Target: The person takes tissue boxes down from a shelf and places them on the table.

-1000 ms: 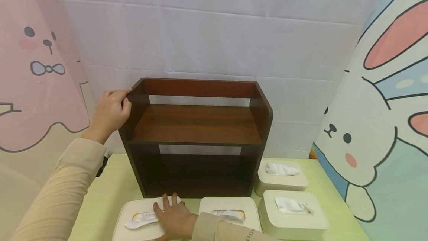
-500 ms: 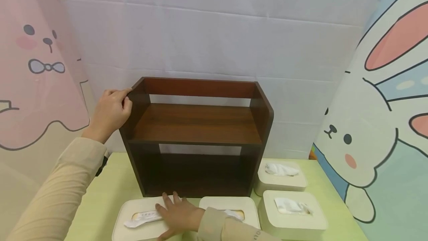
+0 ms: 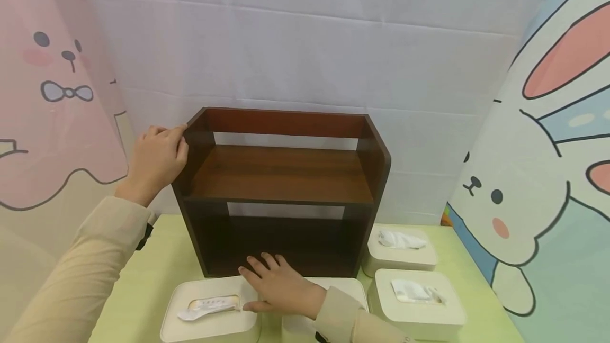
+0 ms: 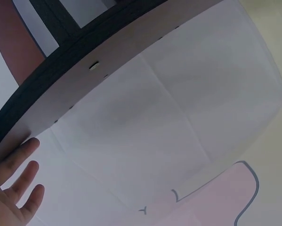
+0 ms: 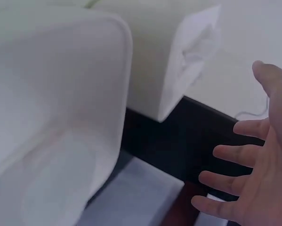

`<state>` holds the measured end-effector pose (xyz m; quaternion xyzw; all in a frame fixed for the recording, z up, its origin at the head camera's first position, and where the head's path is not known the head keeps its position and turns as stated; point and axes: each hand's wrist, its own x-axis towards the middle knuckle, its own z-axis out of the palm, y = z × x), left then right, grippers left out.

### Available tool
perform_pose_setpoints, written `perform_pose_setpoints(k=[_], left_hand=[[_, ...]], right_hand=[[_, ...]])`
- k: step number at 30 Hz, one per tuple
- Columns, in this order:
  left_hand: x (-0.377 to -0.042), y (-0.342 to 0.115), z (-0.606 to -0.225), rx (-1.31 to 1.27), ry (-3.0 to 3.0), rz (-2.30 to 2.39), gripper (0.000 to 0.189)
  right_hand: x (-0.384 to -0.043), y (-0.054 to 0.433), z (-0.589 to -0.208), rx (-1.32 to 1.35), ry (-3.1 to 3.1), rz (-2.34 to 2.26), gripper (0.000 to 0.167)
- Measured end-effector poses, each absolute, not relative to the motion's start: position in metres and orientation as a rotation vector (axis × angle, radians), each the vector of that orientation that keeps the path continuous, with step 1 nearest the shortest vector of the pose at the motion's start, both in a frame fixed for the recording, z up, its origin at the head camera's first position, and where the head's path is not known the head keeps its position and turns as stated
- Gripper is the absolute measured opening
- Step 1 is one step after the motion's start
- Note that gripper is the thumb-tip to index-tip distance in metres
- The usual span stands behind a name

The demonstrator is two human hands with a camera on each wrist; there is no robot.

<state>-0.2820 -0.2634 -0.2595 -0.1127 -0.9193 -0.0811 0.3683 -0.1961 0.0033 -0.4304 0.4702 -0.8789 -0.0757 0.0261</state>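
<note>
A dark brown two-tier shelf (image 3: 281,173) stands on the table against the back cloth. My left hand (image 3: 159,155) rests at its upper left edge; in the left wrist view, several relaxed fingers (image 4: 25,153) lie along the outside of the side panel (image 4: 108,56). In front of the shelf sit two cream tissue boxes, the left tissue box (image 3: 224,324) and the middle tissue box (image 3: 350,287). My right hand (image 3: 286,287), fingers spread, is over the gap between them and partly covers the middle one. In the right wrist view its fingers hold nothing.
Two more tissue boxes stand at the shelf's right, a front one (image 3: 419,314) and a rear one (image 3: 402,255). The table (image 3: 152,274) is pale green. White cloth (image 3: 305,41) hangs behind, with rabbit-printed cloth (image 3: 524,200) at the right.
My right hand has come away from the left tissue box, moving right and towards the shelf, so that box's top shows fully. My left hand stays at the shelf's edge.
</note>
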Motion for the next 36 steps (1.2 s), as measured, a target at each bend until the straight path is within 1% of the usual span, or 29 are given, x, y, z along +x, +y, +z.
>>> perform_pose_setpoints(k=[7, 15, 21, 25, 32, 36], left_hand=[[-0.267, -0.266, -0.263, -0.204, -2.311, -0.276, 0.041], [-0.244, -0.273, -0.277, -0.149, -2.298, -0.317, 0.045], [-0.224, -0.278, -0.299, -0.172, -2.351, -0.274, 0.047], [-0.213, -0.281, -0.317, -0.205, -2.356, -0.205, 0.045], [-0.198, -0.287, -0.343, -0.194, -2.399, -0.11, 0.043], [-0.193, -0.291, -0.357, -0.2, -2.423, -0.052, 0.045]], right_hand=[[-0.193, 0.036, -0.411, 1.326, -2.535, -0.269, 0.062], [-0.189, 0.077, -0.39, 1.187, -2.482, -0.174, 0.056], [-0.188, 0.117, -0.382, 1.098, -2.483, -0.001, 0.056], [-0.187, 0.144, -0.379, 1.031, -2.466, 0.097, 0.056], [-0.181, 0.19, -0.371, 0.87, -2.48, 0.172, 0.054], [-0.183, 0.214, -0.372, 0.765, -2.468, 0.184, 0.053]])
